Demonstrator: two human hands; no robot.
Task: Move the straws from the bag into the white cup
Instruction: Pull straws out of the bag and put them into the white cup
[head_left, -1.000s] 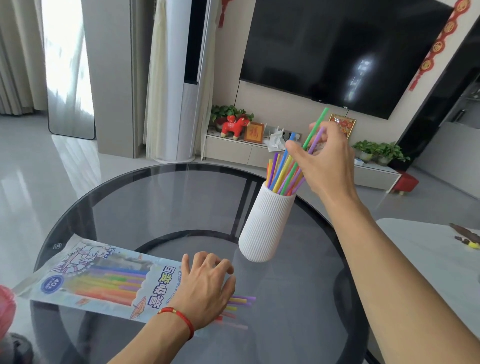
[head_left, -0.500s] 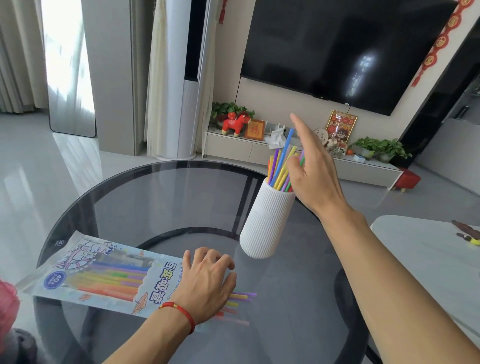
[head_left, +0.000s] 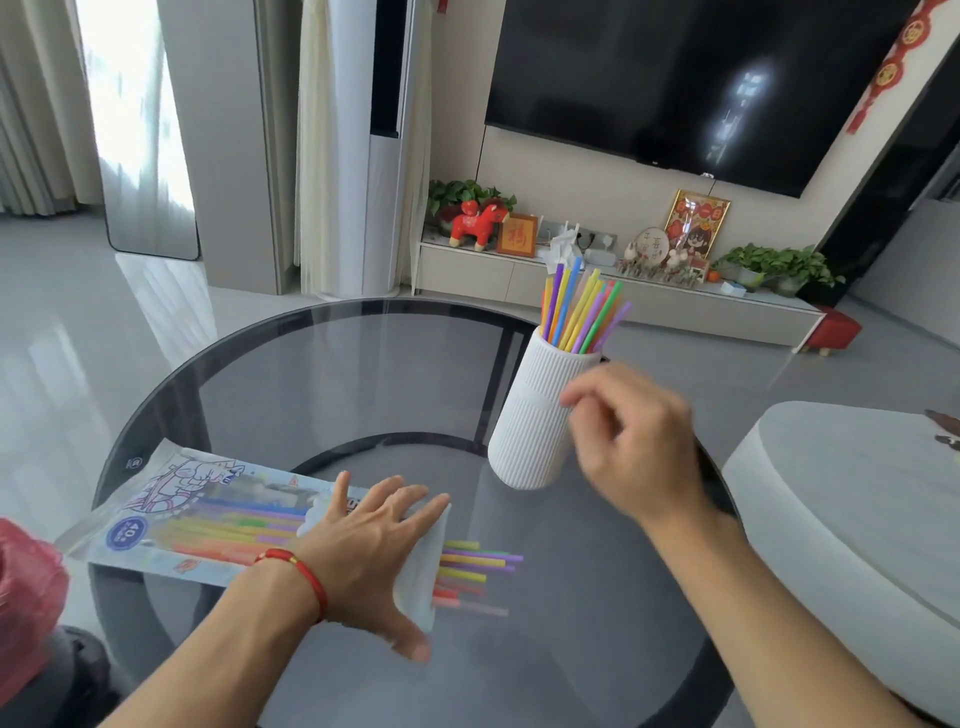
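Head view, right hand (head_left: 636, 447) now lowered from above the white cup (head_left: 540, 415) at frame centre, empty, fingers loosely curled, blurred, left hand (head_left: 374, 545) flattened with straight fingers on the bag (head_left: 197, 514) lower left, straws (head_left: 475, 566) poking from its mouth, more straws (head_left: 576, 306) upright in cup.

On a round glass table (head_left: 311, 374), a bag (head_left: 208, 519) lies at the left under a person's left hand (head_left: 374, 551), straws (head_left: 478, 566) poking from its right end. A cup (head_left: 535, 421) stands behind and to the right, more straws (head_left: 576, 312) inside; the right hand (head_left: 634, 441) hovers just beside it.
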